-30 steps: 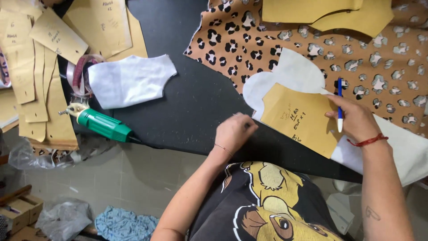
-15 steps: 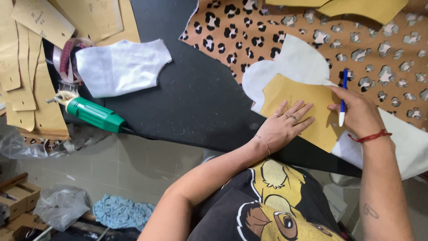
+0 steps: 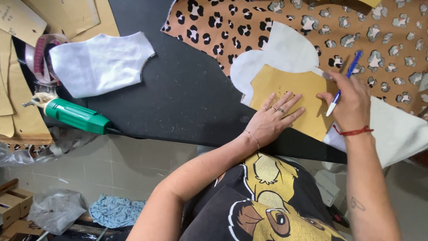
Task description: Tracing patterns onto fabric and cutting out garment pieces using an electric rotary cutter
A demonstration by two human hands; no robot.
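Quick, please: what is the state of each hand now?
Left hand: open, flat on the tan paper pattern.
Right hand: closed, holding a blue pen.

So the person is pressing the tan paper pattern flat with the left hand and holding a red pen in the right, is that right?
Not quite: the pen is blue and white, not red, as the head view shows. The rest holds: the left hand lies flat on the tan paper pattern, and the right hand holds the pen.

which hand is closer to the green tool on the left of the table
Left. The left hand lies flat on the tan paper pattern, nearer the green tool; the right hand, holding a pen, is farther away.
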